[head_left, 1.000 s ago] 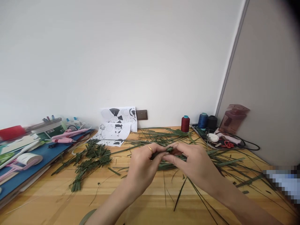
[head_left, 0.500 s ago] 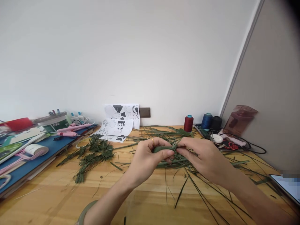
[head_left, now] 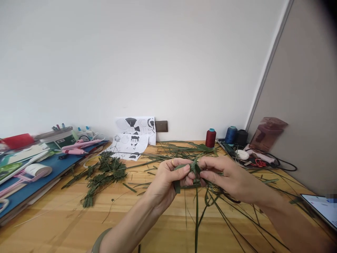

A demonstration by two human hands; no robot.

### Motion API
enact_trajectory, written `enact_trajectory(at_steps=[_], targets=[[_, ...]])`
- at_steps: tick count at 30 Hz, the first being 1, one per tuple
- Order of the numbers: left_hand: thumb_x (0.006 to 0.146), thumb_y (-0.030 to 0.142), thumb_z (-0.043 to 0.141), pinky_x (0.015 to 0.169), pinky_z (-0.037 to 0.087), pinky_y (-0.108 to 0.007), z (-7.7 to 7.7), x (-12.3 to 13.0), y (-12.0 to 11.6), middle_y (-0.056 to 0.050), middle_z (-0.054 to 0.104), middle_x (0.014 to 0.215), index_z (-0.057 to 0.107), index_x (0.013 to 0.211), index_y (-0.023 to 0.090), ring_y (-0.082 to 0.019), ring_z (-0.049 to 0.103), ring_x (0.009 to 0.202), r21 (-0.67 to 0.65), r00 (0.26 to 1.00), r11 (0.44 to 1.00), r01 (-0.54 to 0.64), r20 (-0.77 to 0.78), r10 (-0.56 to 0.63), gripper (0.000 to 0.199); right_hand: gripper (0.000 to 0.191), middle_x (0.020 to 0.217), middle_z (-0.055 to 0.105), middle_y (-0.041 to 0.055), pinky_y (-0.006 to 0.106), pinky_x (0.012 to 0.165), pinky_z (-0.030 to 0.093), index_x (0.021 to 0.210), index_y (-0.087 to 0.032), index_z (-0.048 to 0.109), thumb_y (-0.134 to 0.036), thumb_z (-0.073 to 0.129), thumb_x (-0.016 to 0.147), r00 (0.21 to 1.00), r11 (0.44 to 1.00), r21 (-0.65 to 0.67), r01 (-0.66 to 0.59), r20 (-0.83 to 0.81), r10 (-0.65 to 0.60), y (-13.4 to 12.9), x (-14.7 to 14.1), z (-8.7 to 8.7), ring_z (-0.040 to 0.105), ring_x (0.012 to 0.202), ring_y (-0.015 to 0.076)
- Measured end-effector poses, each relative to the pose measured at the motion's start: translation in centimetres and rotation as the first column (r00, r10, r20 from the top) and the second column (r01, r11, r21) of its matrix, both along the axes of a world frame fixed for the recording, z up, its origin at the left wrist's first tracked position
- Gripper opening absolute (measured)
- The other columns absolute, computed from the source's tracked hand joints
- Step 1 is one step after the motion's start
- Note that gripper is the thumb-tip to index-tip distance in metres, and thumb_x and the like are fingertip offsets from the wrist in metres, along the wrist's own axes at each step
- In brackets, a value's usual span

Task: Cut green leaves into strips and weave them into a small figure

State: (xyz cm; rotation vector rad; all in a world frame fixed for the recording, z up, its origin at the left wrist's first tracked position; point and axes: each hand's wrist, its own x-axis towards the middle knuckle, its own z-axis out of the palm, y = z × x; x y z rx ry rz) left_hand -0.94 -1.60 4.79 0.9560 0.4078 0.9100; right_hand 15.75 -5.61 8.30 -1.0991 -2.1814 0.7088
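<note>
Folded green leaf strips (head_left: 195, 166) are held between my two hands above the wooden table (head_left: 126, 225). My left hand (head_left: 171, 177) pinches them from the left, thumb on top, with a ring on one finger. From the right, my right hand (head_left: 223, 174) grips the same piece with thumb and index finger. A long narrow strip (head_left: 196, 218) hangs down from it toward the near edge. Loose green blades (head_left: 181, 149) lie behind and below the hands.
Left are woven green pieces (head_left: 105, 175), printed sheets (head_left: 134, 140) and a blue mat (head_left: 28, 195) with pink tools. Behind and right stand a red thread spool (head_left: 210, 138), a tray (head_left: 220, 143) with more spools, and a pink bottle (head_left: 268, 135). A phone (head_left: 319, 209) lies right.
My left hand has turned slightly and its thumb has drawn back left. The leaf piece has turned, showing folded ends, and a long strip now hangs below it. The view has shifted slightly.
</note>
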Motion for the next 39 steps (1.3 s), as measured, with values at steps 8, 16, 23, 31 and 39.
enact_trajectory(at_steps=[8, 16, 23, 31, 39], targets=[[0.072, 0.026, 0.06, 0.07, 0.045, -0.023, 2.0, -1.4, -0.4, -0.001, 0.065, 0.079, 0.063, 0.08, 0.018, -0.014, 0.059, 0.077, 0.58, 0.846, 0.814, 0.03, -0.449, 0.288, 0.012, 0.016, 0.056, 0.045, -0.0055, 0.024, 0.05, 0.029, 0.069, -0.02, 0.043, -0.018, 0.035, 0.083, 0.911, 0.927, 0.284, 0.244, 0.261, -0.32, -0.6, -0.9, -0.2, 0.04, 0.051, 0.0104], [0.071, 0.026, 0.061, 0.084, 0.04, -0.038, 1.9, -1.7, -1.0, 0.0, 0.068, 0.086, 0.063, 0.086, 0.024, -0.019, 0.059, 0.087, 0.942, 0.571, 0.296, 0.156, -0.331, 0.752, 0.015, 0.018, 0.062, 0.051, -0.0005, 0.027, 0.049, 0.03, 0.07, -0.02, 0.045, -0.017, 0.034, 0.085, 0.791, 0.752, 0.647, 0.129, 0.391, -0.472, -1.2, -0.8, -1.5, 0.046, 0.054, 0.0149], [0.074, 0.026, 0.058, 0.097, 0.013, -0.056, 1.9, -1.8, -2.1, -0.003, 0.069, 0.084, 0.06, 0.087, 0.018, -0.026, 0.056, 0.099, 0.943, 0.342, -0.212, 0.256, 0.117, 0.932, 0.015, 0.016, 0.073, 0.059, 0.0045, 0.029, 0.063, 0.043, 0.081, -0.014, 0.053, -0.004, 0.042, 0.079, 0.884, 0.554, 0.832, 0.033, 0.234, -0.405, -0.7, -1.0, -1.7, 0.054, 0.072, 0.0168], [0.073, 0.007, 0.054, 0.1, 0.02, -0.047, 0.7, -1.1, -2.1, -0.002, 0.068, 0.084, 0.058, 0.086, 0.014, -0.015, 0.061, 0.083, 0.918, 0.377, -0.371, 0.143, 0.296, 0.878, 0.016, 0.015, 0.083, 0.065, 0.0062, 0.031, 0.077, 0.047, 0.084, -0.012, 0.057, -0.004, 0.057, 0.072, 0.933, 0.426, 0.902, 0.07, 0.093, -0.349, -0.6, -0.6, -1.8, 0.058, 0.085, 0.0176], [0.073, 0.011, 0.056, 0.1, 0.018, -0.048, 1.2, -0.8, -2.0, 0.003, 0.067, 0.072, 0.059, 0.084, 0.021, -0.011, 0.061, 0.068, 0.962, 0.485, -0.275, 0.0, 0.24, 0.841, 0.015, 0.014, 0.081, 0.065, 0.0063, 0.031, 0.068, 0.047, 0.085, -0.013, 0.058, -0.005, 0.054, 0.075, 0.926, 0.451, 0.892, 0.029, 0.146, -0.348, -0.5, -0.5, -1.6, 0.057, 0.079, 0.0182]])
